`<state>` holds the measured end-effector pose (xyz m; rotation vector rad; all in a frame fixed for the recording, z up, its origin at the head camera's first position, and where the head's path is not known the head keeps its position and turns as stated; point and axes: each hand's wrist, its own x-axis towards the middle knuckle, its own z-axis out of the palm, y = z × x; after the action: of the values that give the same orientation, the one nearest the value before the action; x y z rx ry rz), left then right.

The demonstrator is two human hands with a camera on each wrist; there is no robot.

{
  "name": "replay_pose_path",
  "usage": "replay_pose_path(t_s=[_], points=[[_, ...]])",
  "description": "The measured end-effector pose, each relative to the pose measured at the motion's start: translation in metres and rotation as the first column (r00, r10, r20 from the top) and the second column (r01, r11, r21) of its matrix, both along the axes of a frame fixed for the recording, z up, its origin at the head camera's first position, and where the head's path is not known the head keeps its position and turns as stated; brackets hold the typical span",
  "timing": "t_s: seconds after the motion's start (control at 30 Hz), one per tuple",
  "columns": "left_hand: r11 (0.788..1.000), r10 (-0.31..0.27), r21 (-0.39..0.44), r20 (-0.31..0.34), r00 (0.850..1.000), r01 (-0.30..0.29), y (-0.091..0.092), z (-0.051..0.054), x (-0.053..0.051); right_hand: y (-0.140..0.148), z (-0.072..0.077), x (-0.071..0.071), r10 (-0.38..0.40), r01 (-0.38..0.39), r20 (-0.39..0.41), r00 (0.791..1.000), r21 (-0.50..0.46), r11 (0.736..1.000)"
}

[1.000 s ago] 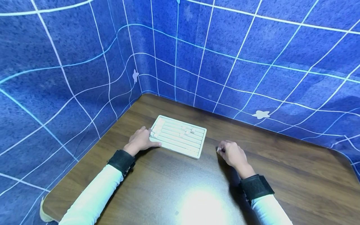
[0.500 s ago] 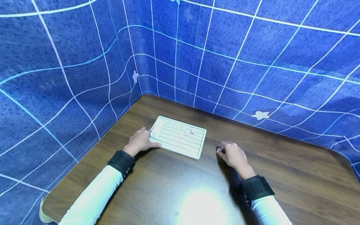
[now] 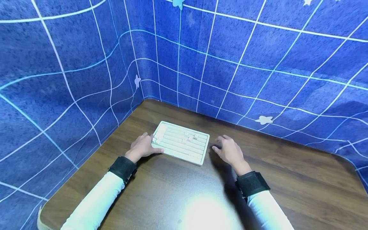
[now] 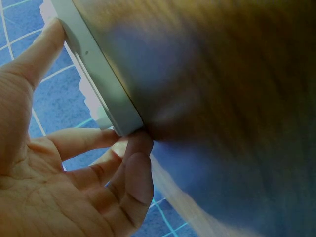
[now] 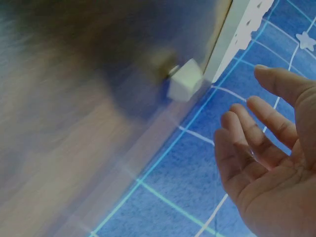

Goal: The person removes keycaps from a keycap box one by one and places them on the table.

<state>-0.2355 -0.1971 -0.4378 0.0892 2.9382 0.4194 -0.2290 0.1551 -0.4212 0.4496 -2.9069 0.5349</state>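
Note:
A pale green-white ridged tray [image 3: 179, 151] lies on the table, with white pieces [image 3: 160, 131] along its left end. Several small white blocks [image 3: 190, 138] are scattered on its ridges right of the middle. My left hand [image 3: 141, 148] holds the tray's near left corner, thumb on the near side; in the left wrist view the fingers curl against the tray's end. Beyond the tray's right end hovers my right hand [image 3: 230, 152], fingers relaxed and nothing in them. The right wrist view has a small white block [image 5: 185, 81] on the table near that hand; the head view does not show it.
The brown wooden table [image 3: 161, 188] has a bright glare spot [image 3: 205, 210] at its front. A blue cloth [image 3: 218, 57] with white grid lines and stars hangs behind it and along its left side.
My right hand has uncurled from a pinch and moved left, toward the tray. The left hand stays at the tray's corner. The head view has tilted up slightly.

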Motion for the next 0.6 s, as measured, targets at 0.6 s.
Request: replay_pose_path(t_s=[0.6], points=[[1.0,-0.023,0.004,-0.039,0.999,0.023,-0.001,-0.001,-0.002,-0.062,-0.01,-0.03,0.123,-0.126,-0.09,0.988,-0.033,0.991]])
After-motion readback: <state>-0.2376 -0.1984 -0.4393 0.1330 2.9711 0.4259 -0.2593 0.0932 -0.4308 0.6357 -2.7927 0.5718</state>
